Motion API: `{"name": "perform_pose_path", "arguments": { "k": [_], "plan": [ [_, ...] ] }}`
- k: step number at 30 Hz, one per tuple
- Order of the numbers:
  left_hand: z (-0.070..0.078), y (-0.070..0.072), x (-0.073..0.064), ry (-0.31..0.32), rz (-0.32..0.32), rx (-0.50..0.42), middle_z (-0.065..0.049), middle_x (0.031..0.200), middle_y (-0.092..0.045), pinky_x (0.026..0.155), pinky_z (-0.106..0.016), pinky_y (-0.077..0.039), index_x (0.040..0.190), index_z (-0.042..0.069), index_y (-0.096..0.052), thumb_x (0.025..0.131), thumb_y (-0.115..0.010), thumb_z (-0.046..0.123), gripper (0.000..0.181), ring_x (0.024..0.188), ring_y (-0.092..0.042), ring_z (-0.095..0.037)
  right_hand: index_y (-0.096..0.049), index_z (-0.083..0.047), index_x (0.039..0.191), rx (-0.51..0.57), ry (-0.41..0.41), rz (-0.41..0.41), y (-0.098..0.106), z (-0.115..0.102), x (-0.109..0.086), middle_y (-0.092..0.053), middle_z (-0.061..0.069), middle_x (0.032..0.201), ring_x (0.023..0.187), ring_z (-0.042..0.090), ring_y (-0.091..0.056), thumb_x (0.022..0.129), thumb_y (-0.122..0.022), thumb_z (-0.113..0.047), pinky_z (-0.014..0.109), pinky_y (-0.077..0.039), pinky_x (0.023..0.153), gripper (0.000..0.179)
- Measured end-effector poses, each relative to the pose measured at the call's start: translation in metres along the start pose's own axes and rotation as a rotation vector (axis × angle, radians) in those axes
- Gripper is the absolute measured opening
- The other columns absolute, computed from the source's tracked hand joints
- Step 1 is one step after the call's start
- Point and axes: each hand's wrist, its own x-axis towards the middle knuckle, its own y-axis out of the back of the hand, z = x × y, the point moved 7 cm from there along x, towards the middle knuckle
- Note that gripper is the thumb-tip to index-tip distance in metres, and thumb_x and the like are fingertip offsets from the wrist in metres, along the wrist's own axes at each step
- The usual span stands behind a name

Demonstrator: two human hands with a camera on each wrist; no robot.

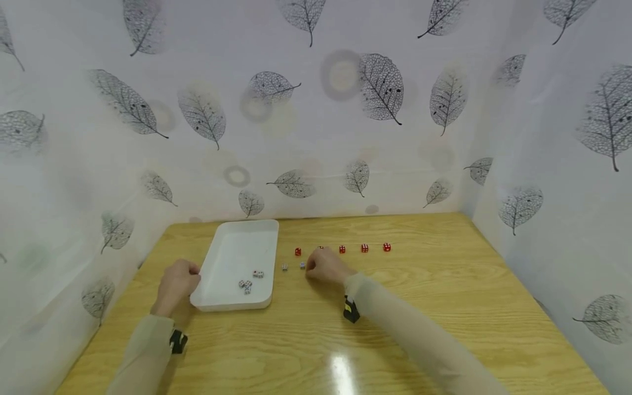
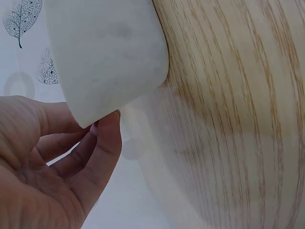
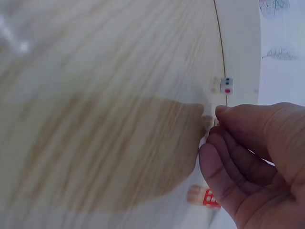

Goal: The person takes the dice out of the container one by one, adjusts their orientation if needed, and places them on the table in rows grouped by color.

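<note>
Just right of the tray, over the surface, the right hand has its thumb and fingertips drawn together low down; whether a die sits between them I cannot tell. At the tray's left side, the left hand pinches the near corner of the white tray, thumb and fingers on its edge.

Close to the right hand, two white dice stand on the surface in a short row, the left one nearer the tray, the other just beside the fingers. Beyond them runs a row of five red dice, spaced apart; the right hand stands in front of the second from the left and hides most of it. Farther out, a patterned cloth with dark skeleton leaves rises behind the surface and along both sides. Pale sleeves cover the forearms, and a dark strap piece with a yellow mark shows at the right wrist. Glare lies on the near part of the wood.

Inside the tray, toward its near right, lie five more white dice: a touching pair, and three bunched nearer. The white cubes have rounded corners; one beside the right hand shows a red pip on one face and two dark ones on another. The red cubes carry white pips.
</note>
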Motion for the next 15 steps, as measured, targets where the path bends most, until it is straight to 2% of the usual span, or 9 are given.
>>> {"name": "perform_pose_path", "arguments": {
  "k": [8, 11, 15],
  "plan": [
    [0.001, 0.000, 0.001, 0.006, -0.009, 0.003, -0.026, 0.099, -0.067, 0.061, -0.034, -0.048, 0.104, -0.011, -0.065, 0.087, -0.050, 0.004, 0.028, 0.080, -0.061, -0.029, -0.076, -0.015, 0.087, 0.028, 0.056, -0.025, -0.012, -0.025, 0.002, -0.069, -0.007, 0.083, 0.072, 0.003, -0.057, 0.088, -0.071, -0.017, 0.020, -0.049, 0.067, 0.005],
    [0.000, 0.001, 0.001, 0.005, -0.008, 0.004, -0.026, 0.099, -0.067, 0.060, -0.034, -0.048, 0.104, -0.012, -0.065, 0.087, -0.050, 0.004, 0.027, 0.079, -0.061, -0.029, -0.076, -0.015, 0.090, 0.045, 0.105, -0.019, -0.016, -0.040, 0.005, -0.071, -0.006, 0.085, 0.074, 0.002, -0.059, 0.088, -0.071, -0.018, 0.019, -0.050, 0.070, 0.006],
    [0.000, 0.001, 0.000, 0.004, -0.007, -0.001, -0.026, 0.099, -0.067, 0.060, -0.034, -0.048, 0.105, -0.012, -0.065, 0.086, -0.050, 0.004, 0.028, 0.079, -0.062, -0.029, -0.076, -0.014, 0.093, 0.067, 0.124, -0.004, -0.020, -0.057, 0.009, -0.072, -0.007, 0.086, 0.074, 0.001, -0.059, 0.090, -0.070, -0.020, 0.017, -0.049, 0.071, 0.009]
  ]
}}
